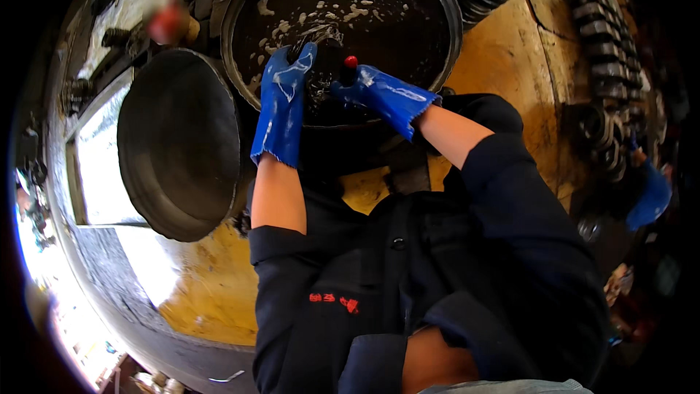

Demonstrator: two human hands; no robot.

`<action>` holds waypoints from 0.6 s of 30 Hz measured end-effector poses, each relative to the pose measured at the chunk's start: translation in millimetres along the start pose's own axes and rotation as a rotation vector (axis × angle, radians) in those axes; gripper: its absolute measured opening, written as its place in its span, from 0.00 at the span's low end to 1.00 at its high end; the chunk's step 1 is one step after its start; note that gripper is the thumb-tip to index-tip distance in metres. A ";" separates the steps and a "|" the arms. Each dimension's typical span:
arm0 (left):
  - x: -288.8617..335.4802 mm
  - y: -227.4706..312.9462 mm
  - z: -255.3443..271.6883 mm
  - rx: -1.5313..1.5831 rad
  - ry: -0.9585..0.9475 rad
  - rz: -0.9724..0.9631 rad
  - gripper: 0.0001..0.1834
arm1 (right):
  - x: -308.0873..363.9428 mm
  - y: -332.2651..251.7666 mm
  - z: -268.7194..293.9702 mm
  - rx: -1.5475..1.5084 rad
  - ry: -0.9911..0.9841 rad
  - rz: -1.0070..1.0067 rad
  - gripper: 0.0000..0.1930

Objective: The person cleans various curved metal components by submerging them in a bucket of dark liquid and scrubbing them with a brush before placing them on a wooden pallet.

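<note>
Right grip (356, 87) clasped red-tipped handle (351, 63) | probably stiff, wet-slippery; best held below tip | Left grip (288, 76): closure indiscernible | round basin (453, 22) lay beneath

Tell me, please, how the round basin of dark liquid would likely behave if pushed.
The basin would probably feel heavy and slosh, as dark liquid spreads across it, though its depth is hidden. Its glossy rim may be slippery. Open side up, it seems unlikely to roll.
</note>
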State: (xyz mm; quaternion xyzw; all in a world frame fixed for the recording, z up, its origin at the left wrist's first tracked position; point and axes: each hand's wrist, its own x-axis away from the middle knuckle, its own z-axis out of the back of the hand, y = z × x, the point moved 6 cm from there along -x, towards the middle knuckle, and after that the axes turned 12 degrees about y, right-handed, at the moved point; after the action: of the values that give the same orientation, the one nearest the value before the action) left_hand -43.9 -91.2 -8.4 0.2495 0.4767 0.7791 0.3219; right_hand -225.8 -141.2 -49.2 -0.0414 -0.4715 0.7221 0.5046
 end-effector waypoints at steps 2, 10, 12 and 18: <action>14.7 16.0 8.6 0.018 -0.015 0.039 0.33 | 19.1 -24.5 5.6 0.166 0.022 0.179 0.15; 21.0 21.9 19.4 0.156 -0.038 0.114 0.33 | 30.2 -75.0 21.0 0.726 0.519 1.261 0.24; 21.3 22.5 17.1 0.117 -0.050 0.124 0.33 | -1.1 -57.8 14.6 0.802 0.446 1.094 0.22; -1.4 -1.3 -4.2 -0.030 0.031 -0.027 0.36 | -59.4 -20.2 0.9 0.893 0.250 0.431 0.21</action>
State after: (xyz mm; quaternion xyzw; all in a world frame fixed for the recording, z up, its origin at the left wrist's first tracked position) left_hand -45.5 -94.3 -11.4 0.2261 0.4734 0.7853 0.3286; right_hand -183.4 -186.4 -58.7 -0.0038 -0.0337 0.9303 0.3652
